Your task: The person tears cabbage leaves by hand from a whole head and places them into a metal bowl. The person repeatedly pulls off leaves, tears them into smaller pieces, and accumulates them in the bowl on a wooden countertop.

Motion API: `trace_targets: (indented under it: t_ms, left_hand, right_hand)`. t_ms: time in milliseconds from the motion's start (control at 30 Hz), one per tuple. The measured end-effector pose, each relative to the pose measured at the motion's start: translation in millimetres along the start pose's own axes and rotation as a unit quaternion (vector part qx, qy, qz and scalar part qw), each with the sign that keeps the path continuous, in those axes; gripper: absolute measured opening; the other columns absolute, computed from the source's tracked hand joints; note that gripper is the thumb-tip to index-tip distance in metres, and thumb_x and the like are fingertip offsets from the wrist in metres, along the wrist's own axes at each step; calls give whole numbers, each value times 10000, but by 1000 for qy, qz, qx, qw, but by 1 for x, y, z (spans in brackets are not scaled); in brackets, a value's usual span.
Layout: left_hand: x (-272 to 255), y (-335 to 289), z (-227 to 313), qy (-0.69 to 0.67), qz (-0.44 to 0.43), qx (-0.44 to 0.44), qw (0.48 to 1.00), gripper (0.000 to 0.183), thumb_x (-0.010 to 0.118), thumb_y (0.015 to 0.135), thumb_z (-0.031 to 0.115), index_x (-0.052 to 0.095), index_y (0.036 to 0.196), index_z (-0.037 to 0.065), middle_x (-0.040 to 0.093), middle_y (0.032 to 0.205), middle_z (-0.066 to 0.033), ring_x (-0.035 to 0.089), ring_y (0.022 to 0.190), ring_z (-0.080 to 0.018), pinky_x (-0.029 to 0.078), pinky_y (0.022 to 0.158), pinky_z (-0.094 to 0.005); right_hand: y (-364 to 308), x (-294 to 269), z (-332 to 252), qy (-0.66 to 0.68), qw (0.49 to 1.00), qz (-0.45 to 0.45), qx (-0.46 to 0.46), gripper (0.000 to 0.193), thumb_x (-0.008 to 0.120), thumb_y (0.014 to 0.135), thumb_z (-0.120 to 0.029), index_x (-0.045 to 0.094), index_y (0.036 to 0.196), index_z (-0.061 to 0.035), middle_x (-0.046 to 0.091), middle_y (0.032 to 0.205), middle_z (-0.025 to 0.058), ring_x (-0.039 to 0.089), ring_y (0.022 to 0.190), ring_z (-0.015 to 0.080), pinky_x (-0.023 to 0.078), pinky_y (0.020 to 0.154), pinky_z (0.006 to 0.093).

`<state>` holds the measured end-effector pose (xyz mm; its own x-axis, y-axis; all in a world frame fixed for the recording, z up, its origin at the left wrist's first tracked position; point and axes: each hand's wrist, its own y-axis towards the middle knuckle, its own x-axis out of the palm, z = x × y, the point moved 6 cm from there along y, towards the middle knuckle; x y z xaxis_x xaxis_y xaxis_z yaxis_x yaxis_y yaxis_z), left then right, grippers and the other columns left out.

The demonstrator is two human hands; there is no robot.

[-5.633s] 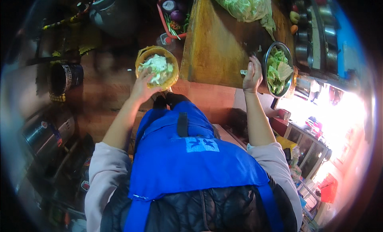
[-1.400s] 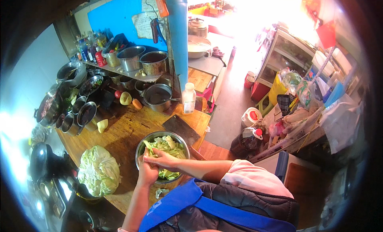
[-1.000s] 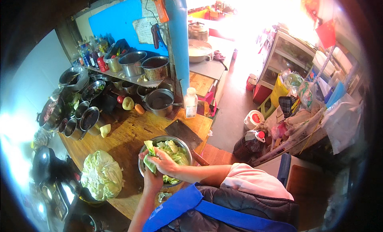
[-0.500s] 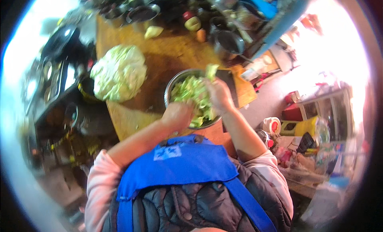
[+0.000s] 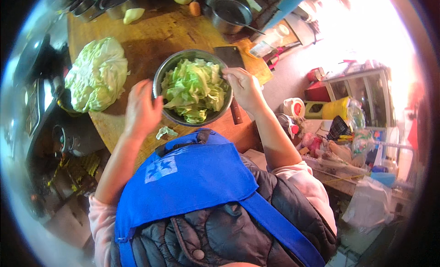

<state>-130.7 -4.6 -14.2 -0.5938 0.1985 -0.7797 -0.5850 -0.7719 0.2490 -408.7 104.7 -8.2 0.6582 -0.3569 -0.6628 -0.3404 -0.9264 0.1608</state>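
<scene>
A round metal bowl [image 5: 159, 86] full of torn cabbage leaves [image 5: 195, 90] stands on the wooden table. My left hand [image 5: 142, 108] is by the bowl's left rim, thumb and fingers apart, holding nothing. On the opposite side, the bent fingers of my right hand [image 5: 244, 87] pinch the right rim. A cleaver with a dark blade [image 5: 228, 56] and a brown handle [image 5: 236, 112] lies beside the bowl, partly hidden by my right hand and the rim. Left of the bowl sits a large pale cabbage [image 5: 97, 74]. A small cabbage scrap [image 5: 166, 132] rests just below the bowl.
Pots, including a dark saucepan [image 5: 229, 15], line the far side of the wooden table [image 5: 160, 33]. A pale vegetable piece [image 5: 133, 15] and an orange stub [image 5: 195, 9] lie near them. On the right are a yellow jug [image 5: 337, 108] and a cluttered shelf; black cookware [image 5: 34, 56] stands left.
Both hands have come out of the leaves and parted to the bowl's sides. The leaf piece in my right hand is gone from it. The view has shifted, showing the cleaver more fully.
</scene>
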Motion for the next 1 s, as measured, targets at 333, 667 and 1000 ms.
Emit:
trace_targets:
  t_ms: [333,667,1000]
  left_hand:
    - [80,-36,-41,-398,-206,-388,805,379,442,1034,233,569,965,-117,666,751,-191,678,553,-248,562,480,-339]
    - [93,3,-39,-526,-124,-301,785,354,544,1009,237,583,1102,-101,693,995,-185,706,819,-209,577,706,-323]
    - [55,-82,-29,-29,-283,23,958,235,688,799,198,685,1015,105,622,908,-97,637,873,-330,528,761,-424]
  right_hand:
    - [-81,18,71,-186,953,-140,196,452,774,710,-291,569,1005,-17,645,987,214,626,964,402,503,834,453]
    - [-48,-10,105,-298,951,-53,66,398,721,738,-179,624,1093,-27,610,1071,197,560,1072,382,477,933,454]
    - [-26,-42,67,-227,972,54,11,363,763,791,-180,652,1106,-39,622,1118,160,606,1035,352,501,890,418]
